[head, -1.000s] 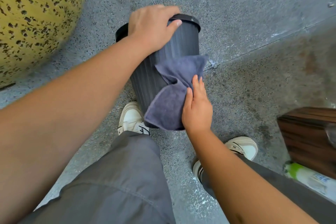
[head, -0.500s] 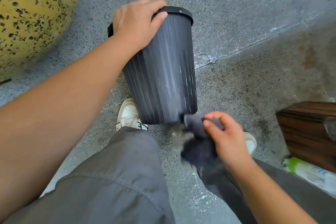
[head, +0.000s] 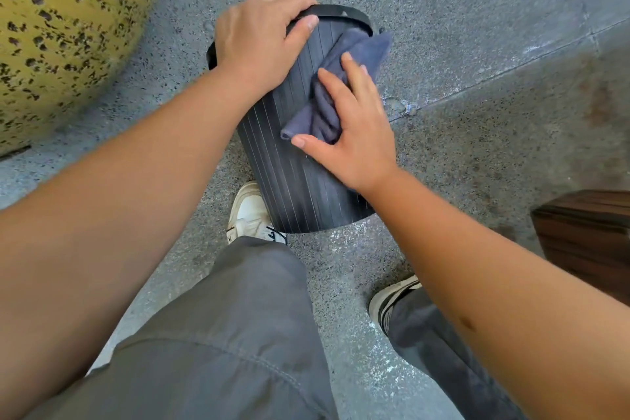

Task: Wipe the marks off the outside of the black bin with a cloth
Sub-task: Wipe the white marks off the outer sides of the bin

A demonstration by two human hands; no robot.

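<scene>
Bin: your black bin (head: 300, 181) stands on the grey floor (head: 477, 27) at the centre of the view, just beyond your left shoe (head: 250, 211) at 6 o'clock from it.
Axis: its long axis runs from the base at 6 o'clock to the rim at 12 o'clock; the mouth points away from you and the ribbed side faces you.
Left hand: your left hand (head: 259, 44) grips the rim at 11 o'clock of the bin, fingers curled over the edge and thumb laid on the outer wall.
Right hand: your right hand (head: 354, 126) presses the cloth (head: 344, 78) flat against the upper wall with the fingers straight and spread.
Cloth: blue-grey and bunched, it lies slantwise from the middle of the wall up to the rim at 1 o'clock.
Change: half a second ago your right hand held the cloth crumpled down by the base at 5 o'clock, off the wall; it is now up near the rim. The left hand's grip is unchanged.
Marks: thin pale streaks run along the ribs on the lower wall.
Writing: no label can be read on the bin or cloth.
Surroundings: a yellow speckled planter (head: 61, 27) sits at 10 o'clock, a dark wooden box (head: 586, 235) at 4 o'clock.
</scene>
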